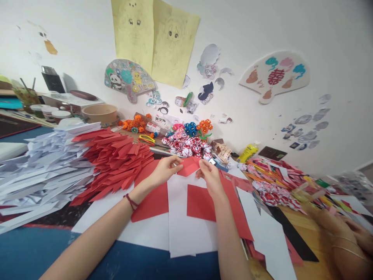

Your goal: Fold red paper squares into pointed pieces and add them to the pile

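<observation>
Basically, we've got a small, creased red paper piece (189, 167) pinched between both hands, over the far end of the flat white paper sheets (180, 233).
Left hand (167, 169): thumb and forefinger closed on its left end. Right hand (208, 172): fingers curled in, gripping its right end. Risks, our read: uneven pull could skew the crease or tear the paper; a left-forearm bump could spill the loose heap of folded red paper strips (119, 157) nearby. Hidden: the piece's underside and some right fingertips; can't tell if it touches the sheets. Co-worker's blurred arm (346, 249) is cut off at right.
</observation>
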The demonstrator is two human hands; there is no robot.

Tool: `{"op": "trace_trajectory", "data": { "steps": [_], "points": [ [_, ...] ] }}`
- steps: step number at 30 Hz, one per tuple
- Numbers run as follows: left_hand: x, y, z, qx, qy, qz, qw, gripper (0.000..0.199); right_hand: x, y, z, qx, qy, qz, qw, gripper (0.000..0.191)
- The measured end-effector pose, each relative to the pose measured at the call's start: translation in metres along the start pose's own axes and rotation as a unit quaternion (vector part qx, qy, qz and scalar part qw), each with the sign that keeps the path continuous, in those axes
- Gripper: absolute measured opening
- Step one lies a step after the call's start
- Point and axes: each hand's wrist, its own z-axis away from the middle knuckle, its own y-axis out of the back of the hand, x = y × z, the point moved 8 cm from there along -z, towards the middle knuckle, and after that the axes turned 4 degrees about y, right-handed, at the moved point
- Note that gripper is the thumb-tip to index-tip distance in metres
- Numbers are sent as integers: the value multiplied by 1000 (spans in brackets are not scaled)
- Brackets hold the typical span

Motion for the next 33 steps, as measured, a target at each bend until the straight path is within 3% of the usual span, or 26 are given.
{"op": "trace_trajectory", "data": {
  "steps": [4, 9, 13, 16, 20, 25, 33],
  "points": [
    [-10, -6, -5, -39, -10, -43, 998, 25, 1, 4, -2, -15, 20, 27, 999, 39],
    [-25, -3, -8, -20, -5, -123, 992, 20, 17, 4, -6, -45, 9, 78, 996, 35],
    [-26, 0, -4, -4, -7, -281, 960, 10, 38, 3, -7, -82, -19, 158, 984, 31],
    [-28, -4, -2, -17, -18, -349, 937, 5, 40, 5, -8, -80, 18, 267, 960, 21],
    [-31, -10, -4, -27, -47, -371, 927, 3, 32, 2, -7, -79, 78, 360, 926, 11],
    [-32, -14, -7, -31, -82, -364, 927, 6, 26, -8, -8, -75, 136, 381, 911, 10],
    [-43, -14, -17, -51, -123, -328, 935, 4, 40, -12, -14, -84, 121, 355, 923, 8]
  ]
}}
